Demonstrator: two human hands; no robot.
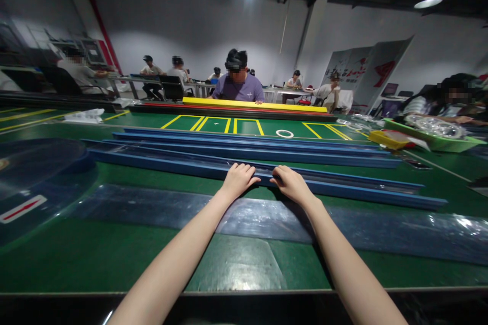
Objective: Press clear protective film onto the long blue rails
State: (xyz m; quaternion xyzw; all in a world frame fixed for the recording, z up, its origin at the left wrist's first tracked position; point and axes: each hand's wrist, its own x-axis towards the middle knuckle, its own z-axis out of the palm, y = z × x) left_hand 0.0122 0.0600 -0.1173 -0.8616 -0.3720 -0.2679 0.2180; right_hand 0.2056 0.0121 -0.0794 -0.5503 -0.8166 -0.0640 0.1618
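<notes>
Both hands are at the middle of a long blue channel-shaped strip [354, 190] lying across the green table. My left hand [238, 181] is closed on its near wall, with the fingers over the top and the thumb on the near side. Just to the right, my right hand [292, 183] grips the same wall with curled fingers. Clear film shows inside the channel. Under my forearms a wide strip of clear plastic film [263, 218] lies flat on the table, running from a large film roll [41, 162] at the left.
More blue strips [267, 150] lie just beyond. Across the table a person in a purple shirt [238, 89] is behind a long yellow bar [255, 104]. A white ring [284, 133], a yellow tray [387, 139] and a green tray [453, 143] sit farther back.
</notes>
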